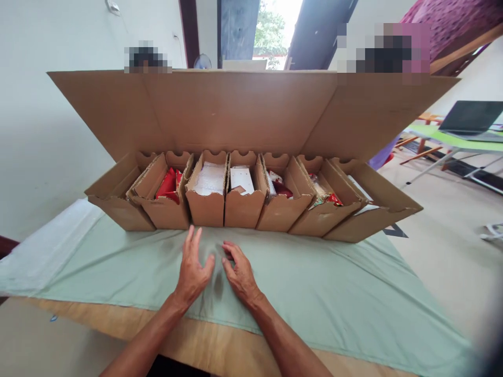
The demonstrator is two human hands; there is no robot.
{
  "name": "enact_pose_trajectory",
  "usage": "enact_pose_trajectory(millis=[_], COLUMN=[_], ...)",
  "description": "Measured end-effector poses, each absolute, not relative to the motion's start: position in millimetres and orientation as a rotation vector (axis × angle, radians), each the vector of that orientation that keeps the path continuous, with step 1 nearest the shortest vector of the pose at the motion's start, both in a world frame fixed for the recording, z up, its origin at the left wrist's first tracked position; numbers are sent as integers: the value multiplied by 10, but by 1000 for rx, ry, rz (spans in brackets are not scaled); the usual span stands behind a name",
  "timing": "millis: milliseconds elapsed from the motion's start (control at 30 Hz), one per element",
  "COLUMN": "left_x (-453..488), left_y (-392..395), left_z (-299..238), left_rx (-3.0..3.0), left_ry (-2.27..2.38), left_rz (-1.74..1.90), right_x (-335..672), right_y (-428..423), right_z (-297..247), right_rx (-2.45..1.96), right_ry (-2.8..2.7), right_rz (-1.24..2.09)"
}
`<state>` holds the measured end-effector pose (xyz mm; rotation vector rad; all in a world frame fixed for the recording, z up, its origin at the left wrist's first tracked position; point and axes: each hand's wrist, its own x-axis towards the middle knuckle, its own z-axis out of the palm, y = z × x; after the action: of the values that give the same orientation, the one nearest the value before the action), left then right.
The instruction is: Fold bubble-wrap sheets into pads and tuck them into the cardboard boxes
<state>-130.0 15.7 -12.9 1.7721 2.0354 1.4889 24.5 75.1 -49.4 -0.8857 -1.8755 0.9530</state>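
My left hand (193, 268) is held over the green cloth (314, 283), fingers apart and nothing in it. Its fingertips come close to the front of a cardboard bin (204, 210) that holds bubble wrap (212, 178). To its right my right hand (239, 272) is also empty, its fingers loosely curved and spread. Several such bins stand in a row. One bin (162, 213) has red packets (168, 184); another bin (242, 212) has a white box (241, 179). Contents of the leftmost bin (118, 212) are hidden.
A tall cardboard panel (236, 110) stands behind the bins. Bubble wrap sheeting (51, 246) lies at the left. The wooden table edge (118, 319) is nearest me. On the right, a laptop (471, 118) rests on a green table (440, 135). Two people are partly visible beyond the panel.
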Motion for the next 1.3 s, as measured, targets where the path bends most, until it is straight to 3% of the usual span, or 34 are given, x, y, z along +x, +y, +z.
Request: enact_pose_trajectory(millis=[200, 333, 467, 700, 933, 1100, 1300], left_x=[-1955, -2030, -2007, -2016, -2060, -1960, -1707], left_y=[-456, -662, -668, -680, -826, -988, -1054], left_z=[-445, -601, -601, -472, -349, -250, 59], left_rx=[1876, 2040, 1960, 1478, 764, 876, 1121], left_ry=[2236, 2172, 2170, 2203, 2048, 1984, 1753], left_rz=[1284, 1187, 1353, 1648, 1960, 2001, 1735], right_x=[185, -182, -798, -1375, -351, 719, 1727], right_y=[697, 719, 944, 1140, 558, 325, 217], right_z=[-156, 601, 1257, 1249, 1103, 1202, 1091], right_rx=[-895, -789, -813, -1004, -752, -801, -1091], right_ry=[-1928, -2060, -2241, -2222, -2198, -2134, -1805], right_rz=[975, 1023, 853, 1057, 1064, 1136, 980])
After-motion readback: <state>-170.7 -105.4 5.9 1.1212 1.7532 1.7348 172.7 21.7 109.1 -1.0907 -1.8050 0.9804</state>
